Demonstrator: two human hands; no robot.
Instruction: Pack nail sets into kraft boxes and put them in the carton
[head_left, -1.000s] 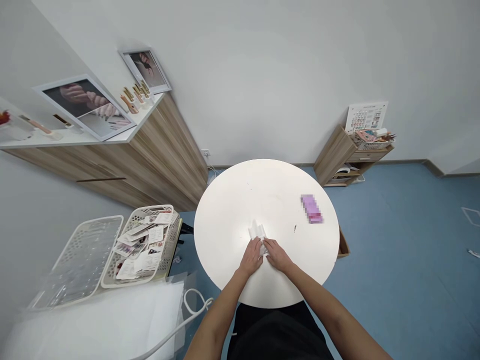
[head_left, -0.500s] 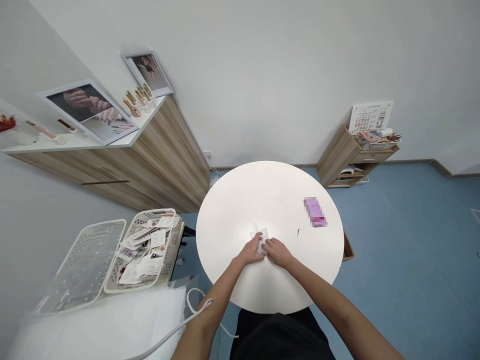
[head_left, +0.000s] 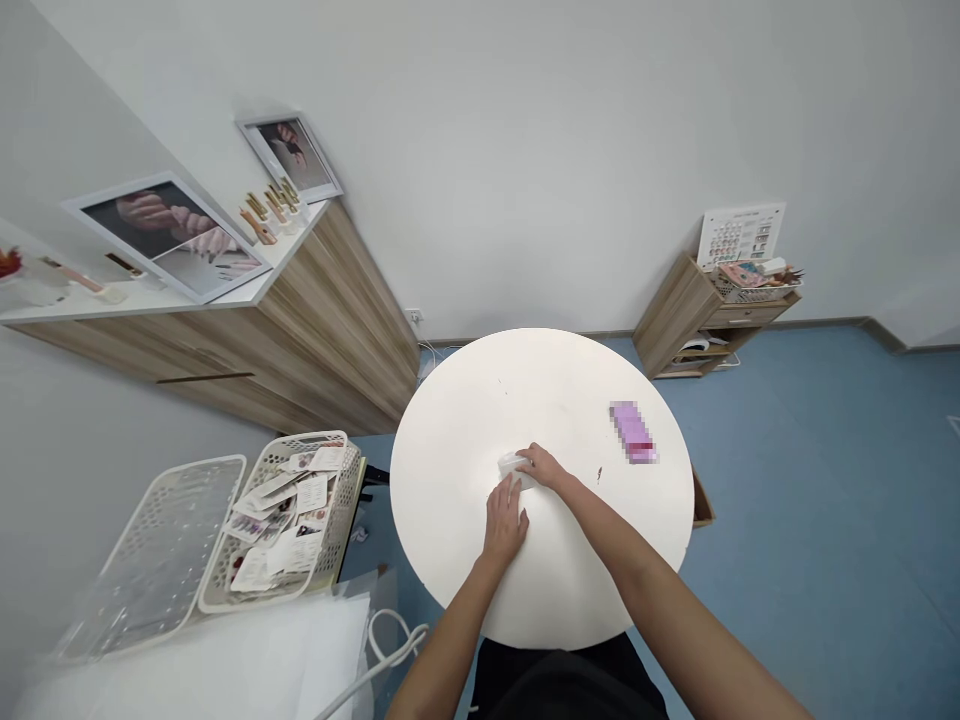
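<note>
A folded white sheet of tissue or paper [head_left: 512, 468] lies near the middle of the round white table [head_left: 457, 520]. My right hand [head_left: 545, 467] rests over its right end, with the fingers closed on it. My left hand [head_left: 505, 521] lies flat on the tabletop just below the sheet, its fingertips at the near edge. Part of the sheet is hidden under my fingers. A pixelated pink box [head_left: 634, 432] lies to the right on the table, well away from both hands.
To the left stand a beige basket of cards and packets [head_left: 330, 490] and a perforated white tray [head_left: 161, 555]. A wood-fronted cabinet [head_left: 337, 330] displays framed hand pictures. A small wooden cabinet [head_left: 679, 315] stands beyond the table, and a white cable [head_left: 394, 640] runs at lower left.
My left hand has drawn back toward me and off the sheet. My right hand has moved forward over the sheet's right end. The view has shifted slightly.
</note>
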